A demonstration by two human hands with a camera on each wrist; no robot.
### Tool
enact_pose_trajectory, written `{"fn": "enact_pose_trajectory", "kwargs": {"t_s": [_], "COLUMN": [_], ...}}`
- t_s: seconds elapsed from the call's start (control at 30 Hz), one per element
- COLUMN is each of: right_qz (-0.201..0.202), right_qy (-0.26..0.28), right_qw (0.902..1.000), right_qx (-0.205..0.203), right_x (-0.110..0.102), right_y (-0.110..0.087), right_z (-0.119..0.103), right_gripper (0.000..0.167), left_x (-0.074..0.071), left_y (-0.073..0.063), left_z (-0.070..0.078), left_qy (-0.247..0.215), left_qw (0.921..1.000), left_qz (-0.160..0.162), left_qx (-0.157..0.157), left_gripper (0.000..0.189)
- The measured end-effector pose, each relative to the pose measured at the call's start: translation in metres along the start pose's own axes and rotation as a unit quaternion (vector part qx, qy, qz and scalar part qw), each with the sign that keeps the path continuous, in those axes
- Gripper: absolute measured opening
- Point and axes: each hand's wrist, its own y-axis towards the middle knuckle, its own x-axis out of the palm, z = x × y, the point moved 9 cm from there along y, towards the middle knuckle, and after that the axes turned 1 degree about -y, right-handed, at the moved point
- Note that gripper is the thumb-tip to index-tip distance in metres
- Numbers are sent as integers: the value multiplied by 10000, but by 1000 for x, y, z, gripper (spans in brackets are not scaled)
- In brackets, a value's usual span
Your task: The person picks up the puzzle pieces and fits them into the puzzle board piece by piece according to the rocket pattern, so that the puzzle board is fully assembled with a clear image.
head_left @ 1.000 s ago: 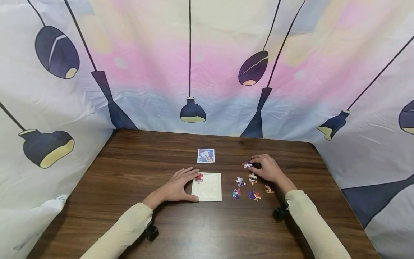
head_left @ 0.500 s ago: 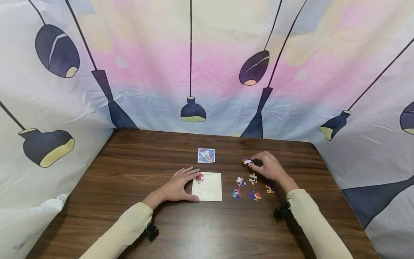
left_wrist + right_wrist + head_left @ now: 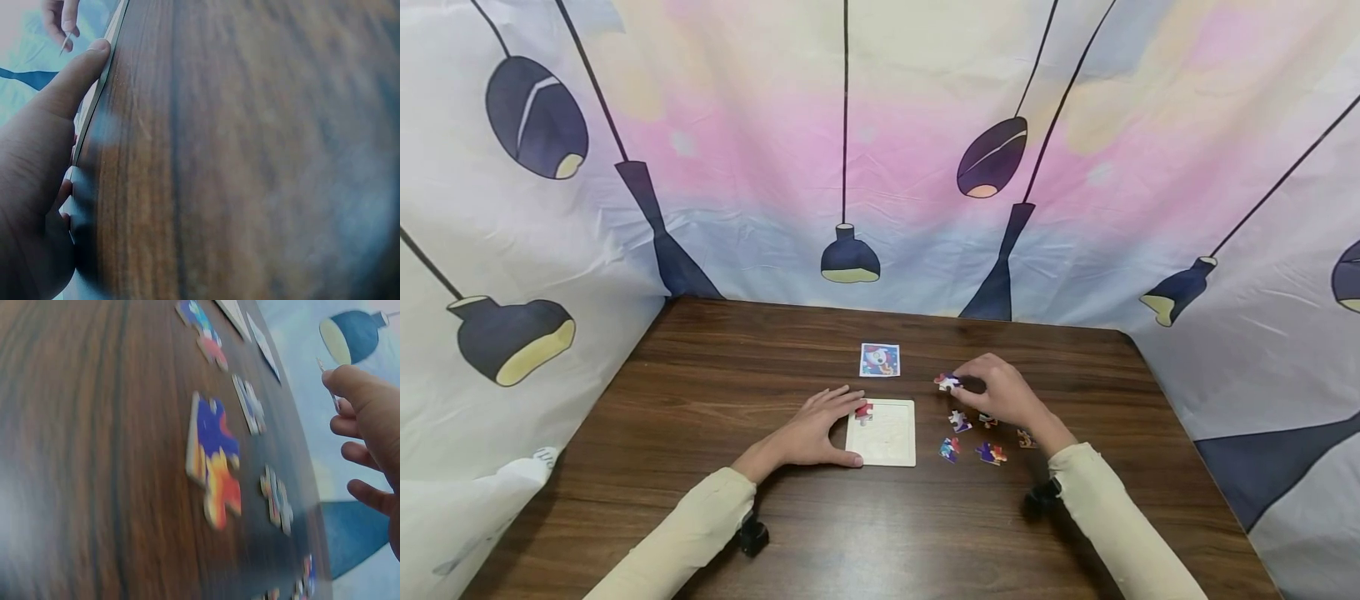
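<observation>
My left hand (image 3: 812, 429) rests along the left side of a pale square puzzle tray (image 3: 891, 446), thumb by the near corner and fingers at the far one. In the left wrist view, the thumb lies straight against the tray's edge (image 3: 94, 103). One red-and-white jigsaw piece (image 3: 864, 412) lies in the tray's far left corner. To the right, my right hand (image 3: 1000, 390) pinches another jigsaw piece (image 3: 946, 382) between thumb and fingers, raised over the table. This piece appears edge-on in the right wrist view, with the other fingers (image 3: 362, 453) curled below it.
Several loose jigsaw pieces lie right of the tray, among them a purple-and-orange one (image 3: 992, 452), a blue-and-red one (image 3: 950, 450) and a whitish one (image 3: 958, 421). A small picture card (image 3: 880, 360) lies behind the tray. Printed cloth (image 3: 760, 167) hangs around the brown table (image 3: 865, 533).
My right hand has picked up the jigsaw piece from the far right and moved it left, toward the tray. The left hand stays where it was.
</observation>
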Motion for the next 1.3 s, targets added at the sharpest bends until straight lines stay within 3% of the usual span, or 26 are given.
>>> {"fn": "enact_pose_trajectory", "kwargs": {"t_s": [0.73, 1.3], "right_qz": [-295, -489], "right_qy": [158, 149], "right_qw": [9974, 9962], "right_qx": [-635, -711], "right_x": [48, 75], "right_y": [24, 38], "right_z": [-63, -77], "right_gripper": [30, 28], "left_x": [-1, -2], "left_y": [-1, -1], "left_z": [1, 2], "left_qy": [-74, -106], "left_qw": [10000, 9999], "left_qz": [53, 38], "left_qx": [25, 54], "left_gripper": [102, 102]}}
